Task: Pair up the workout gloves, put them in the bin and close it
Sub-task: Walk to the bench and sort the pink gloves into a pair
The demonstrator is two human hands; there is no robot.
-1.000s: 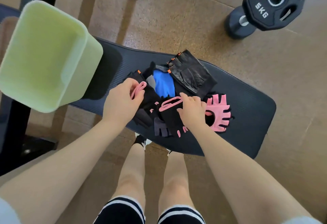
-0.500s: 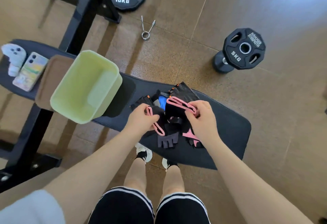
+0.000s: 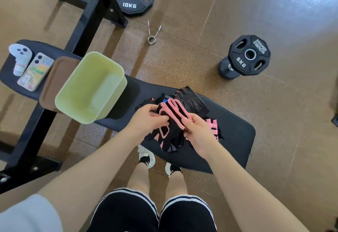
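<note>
Two hands meet over the desk (image 3: 228,143), each with its fingers closed on the pink-trimmed gloves (image 3: 169,131). The left hand (image 3: 144,120) pinches the cuffs from the left, fingers (image 3: 159,119) curled onto the pink edging. The right hand (image 3: 198,132) grips from the right, fingers (image 3: 188,120) wrapped over the pink bands. The two gloves lie stacked between the fingers, cuffs pointing away, stubby finger ends hanging toward the person. Just beyond the fingertips a black leather glove (image 3: 192,99) lies on the desk, with a scrap of blue showing beside it. A pink glove (image 3: 213,128) peeks out right of the right hand. Left of the left hand stands the open green bin (image 3: 91,87), its brown lid (image 3: 53,81) just beyond it.
</note>
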